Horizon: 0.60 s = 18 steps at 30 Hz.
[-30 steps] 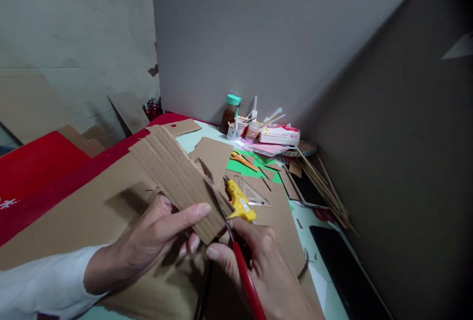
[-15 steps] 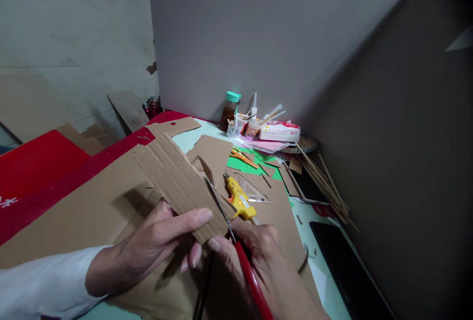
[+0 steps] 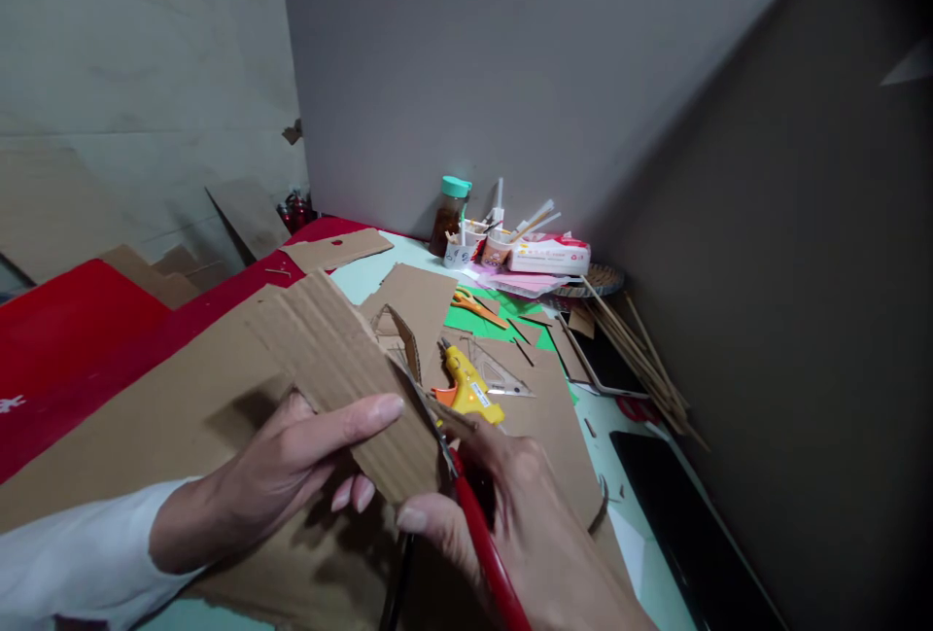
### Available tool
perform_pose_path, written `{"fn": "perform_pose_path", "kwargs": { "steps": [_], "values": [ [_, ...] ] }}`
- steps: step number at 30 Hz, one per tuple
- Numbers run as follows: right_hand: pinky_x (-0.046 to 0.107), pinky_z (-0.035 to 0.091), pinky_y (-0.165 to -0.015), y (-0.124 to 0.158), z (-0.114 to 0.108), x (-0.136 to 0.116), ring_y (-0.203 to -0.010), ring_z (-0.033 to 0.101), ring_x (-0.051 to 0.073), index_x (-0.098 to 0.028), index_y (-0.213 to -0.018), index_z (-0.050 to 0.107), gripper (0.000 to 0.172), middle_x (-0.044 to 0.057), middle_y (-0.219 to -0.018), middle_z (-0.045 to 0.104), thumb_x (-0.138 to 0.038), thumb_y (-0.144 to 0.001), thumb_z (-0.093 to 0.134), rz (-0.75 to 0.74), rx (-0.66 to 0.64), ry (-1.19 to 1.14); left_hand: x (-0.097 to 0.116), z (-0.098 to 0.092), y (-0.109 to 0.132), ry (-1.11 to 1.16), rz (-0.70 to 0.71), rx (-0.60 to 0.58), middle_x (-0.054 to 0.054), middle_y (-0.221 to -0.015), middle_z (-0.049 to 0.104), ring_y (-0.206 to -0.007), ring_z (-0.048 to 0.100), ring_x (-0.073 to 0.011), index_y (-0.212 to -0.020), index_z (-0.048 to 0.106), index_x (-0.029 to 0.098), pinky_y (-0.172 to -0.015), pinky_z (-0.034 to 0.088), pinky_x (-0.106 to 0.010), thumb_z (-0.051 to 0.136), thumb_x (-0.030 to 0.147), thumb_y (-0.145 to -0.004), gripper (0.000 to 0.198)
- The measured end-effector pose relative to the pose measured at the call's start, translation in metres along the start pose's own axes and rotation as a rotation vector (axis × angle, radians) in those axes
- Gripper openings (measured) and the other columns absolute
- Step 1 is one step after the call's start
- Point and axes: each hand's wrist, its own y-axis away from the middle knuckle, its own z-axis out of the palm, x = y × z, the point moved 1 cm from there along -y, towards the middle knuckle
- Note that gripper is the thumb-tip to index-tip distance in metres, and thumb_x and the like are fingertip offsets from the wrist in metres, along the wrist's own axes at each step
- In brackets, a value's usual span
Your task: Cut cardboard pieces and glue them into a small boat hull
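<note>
A strip of corrugated cardboard [image 3: 331, 349] is gripped in my left hand [image 3: 292, 456], thumb on top and fingers underneath. My right hand [image 3: 525, 505] is closed round the red-handled scissors [image 3: 481, 529], whose blades lie along the strip's right edge. A thin sliver of cardboard [image 3: 452, 414] curls away beside the blades. Just past them lies a yellow glue gun [image 3: 470, 383] on the cardboard sheet. A small folded cardboard piece [image 3: 397, 334] stands behind the strip and is partly hidden by it.
Large cardboard sheets [image 3: 167, 378] cover much of the table. Beyond the glue gun are a clear set square [image 3: 500, 373] and orange scissors [image 3: 477, 305]. A bottle [image 3: 446, 218] and cups of sticks [image 3: 497, 249] stand at the back. Wooden sticks [image 3: 641, 349] and a black slab [image 3: 685, 524] lie right.
Both hands have shifted slightly left with the strip and scissors. The scissors have closed further along the strip's edge, and the cut sliver bends away to the right.
</note>
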Motion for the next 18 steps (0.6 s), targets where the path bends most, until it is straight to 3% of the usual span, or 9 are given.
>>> {"fn": "perform_pose_path", "kwargs": {
  "steps": [3,7,9,11,15,18],
  "values": [
    [0.029,0.046,-0.06,-0.002,0.004,0.005,-0.066,0.06,0.021,-0.02,-0.135,0.05,0.077,0.0,-0.074,0.063,-0.066,-0.077,0.073,0.013,0.055,-0.037,-0.002,0.001,0.001,0.036,-0.011,-0.003,-0.002,-0.059,0.069,-0.041,0.051,-0.0088,-0.077,0.076,0.017,-0.041,0.045,-0.018,0.078,0.044,-0.078,0.027],
    [0.026,0.035,-0.048,-0.001,0.008,0.008,-0.047,0.045,0.017,-0.018,-0.157,0.016,0.112,-0.009,-0.056,0.046,-0.071,-0.076,0.071,-0.005,0.107,-0.01,0.0,0.004,0.001,0.076,0.007,-0.015,0.001,-0.049,0.062,-0.038,0.048,-0.008,-0.069,0.075,0.017,-0.037,0.041,-0.016,0.082,0.044,-0.073,0.029],
    [0.025,0.032,-0.046,0.001,0.007,0.008,-0.047,0.044,0.016,-0.018,-0.161,0.003,0.117,-0.009,-0.057,0.047,-0.07,-0.08,0.069,-0.049,0.104,0.005,0.0,0.003,0.001,0.047,-0.007,-0.019,0.001,-0.048,0.061,-0.038,0.048,-0.0076,-0.066,0.074,0.016,-0.037,0.041,-0.016,0.081,0.045,-0.074,0.031],
    [0.025,0.031,-0.046,0.002,0.008,0.009,-0.047,0.044,0.016,-0.019,-0.162,0.007,0.105,-0.008,-0.058,0.048,-0.064,-0.087,0.065,-0.106,0.053,0.022,0.0,0.002,0.001,-0.006,-0.028,-0.019,-0.001,-0.05,0.064,-0.038,0.049,-0.0074,-0.066,0.074,0.015,-0.037,0.04,-0.016,0.078,0.047,-0.076,0.034],
    [0.024,0.031,-0.046,0.002,0.012,0.014,-0.045,0.04,0.014,-0.023,-0.154,0.04,0.065,-0.006,-0.057,0.044,-0.053,-0.098,0.051,-0.19,0.046,0.09,-0.004,0.0,0.004,-0.097,-0.044,0.016,-0.003,-0.058,0.066,-0.04,0.05,-0.0084,-0.066,0.073,0.014,-0.038,0.042,-0.018,0.075,0.05,-0.077,0.037],
    [0.024,0.035,-0.047,0.003,0.011,0.014,-0.045,0.039,0.014,-0.023,-0.151,0.048,0.061,-0.006,-0.055,0.042,-0.054,-0.099,0.05,-0.192,0.085,0.138,-0.006,0.001,0.005,-0.143,-0.084,-0.03,-0.002,-0.054,0.063,-0.041,0.052,-0.0095,-0.073,0.075,0.016,-0.039,0.041,-0.017,0.072,0.05,-0.081,0.035]
  ]
}}
